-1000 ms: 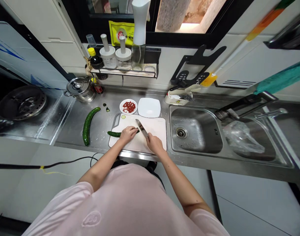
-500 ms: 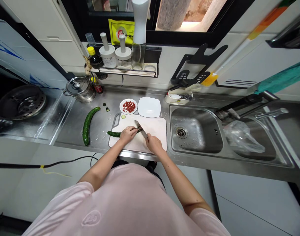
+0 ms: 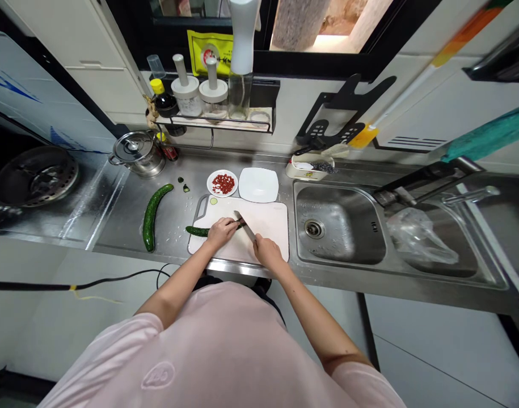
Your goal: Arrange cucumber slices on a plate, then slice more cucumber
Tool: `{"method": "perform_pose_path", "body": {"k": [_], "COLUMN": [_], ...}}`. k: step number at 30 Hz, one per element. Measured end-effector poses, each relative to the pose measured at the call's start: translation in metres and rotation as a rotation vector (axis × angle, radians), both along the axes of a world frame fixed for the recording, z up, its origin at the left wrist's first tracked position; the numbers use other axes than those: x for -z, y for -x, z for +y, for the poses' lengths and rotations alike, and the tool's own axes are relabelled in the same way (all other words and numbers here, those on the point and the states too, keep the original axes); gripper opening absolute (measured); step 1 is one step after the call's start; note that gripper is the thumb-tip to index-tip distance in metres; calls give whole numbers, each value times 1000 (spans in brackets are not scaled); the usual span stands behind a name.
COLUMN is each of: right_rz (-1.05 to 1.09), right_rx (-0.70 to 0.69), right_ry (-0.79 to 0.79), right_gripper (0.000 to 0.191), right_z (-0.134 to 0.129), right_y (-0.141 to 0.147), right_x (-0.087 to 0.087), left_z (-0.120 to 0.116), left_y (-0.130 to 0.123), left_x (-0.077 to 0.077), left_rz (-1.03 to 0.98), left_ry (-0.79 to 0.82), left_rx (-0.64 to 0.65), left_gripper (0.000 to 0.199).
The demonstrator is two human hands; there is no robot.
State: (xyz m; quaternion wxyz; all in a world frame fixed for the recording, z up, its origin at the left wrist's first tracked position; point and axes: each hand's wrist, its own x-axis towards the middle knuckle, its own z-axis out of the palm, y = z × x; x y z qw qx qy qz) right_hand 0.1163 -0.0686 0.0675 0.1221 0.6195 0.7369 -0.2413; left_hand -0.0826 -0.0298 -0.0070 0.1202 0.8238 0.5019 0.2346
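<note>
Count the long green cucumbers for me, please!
2: one cucumber lies on the metal counter, left of the cutting board; another cucumber is on the board, partly hidden by the left hand.

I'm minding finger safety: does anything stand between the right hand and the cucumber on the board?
Only the knife that the right hand holds; the left hand grips the cucumber, close to the knife.

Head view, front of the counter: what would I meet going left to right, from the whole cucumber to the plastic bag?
Whole cucumber, left hand on a second cucumber, right hand gripping a knife, left basin, plastic bag.
</note>
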Motion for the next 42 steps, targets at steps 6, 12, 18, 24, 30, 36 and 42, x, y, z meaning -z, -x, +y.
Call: {"method": "perform_pose_path", "body": {"k": [6, 12, 18, 24, 30, 36, 42], "right_rz": [-3, 7, 14, 26, 31, 41, 47], "right_rx": [2, -14, -31, -27, -48, -42, -32], "right_ry": [31, 36, 42, 28, 21, 25, 37], "right_gripper": [21, 22, 23, 23, 22, 25, 26], "right_z": [-11, -11, -7, -3, 3, 13, 21], "right_y": [-9, -12, -11, -7, -5, 4, 11], "right_x": [0, 0, 0, 3, 5, 8, 6], "left_z": [0, 0, 0, 0, 1, 1, 1], "left_y": [-1, -1, -2, -2, -1, -1, 0], "left_x": [0, 1, 1, 2, 3, 6, 6], "left_rz": [-5, -25, -39, -13, -4, 11, 21], "left_ry": [8, 12, 12, 22, -19, -50, -58], "left_rx": [-11, -4, -5, -13, -1, 1, 8], "left_gripper": [27, 26, 26, 26, 26, 25, 25]}}
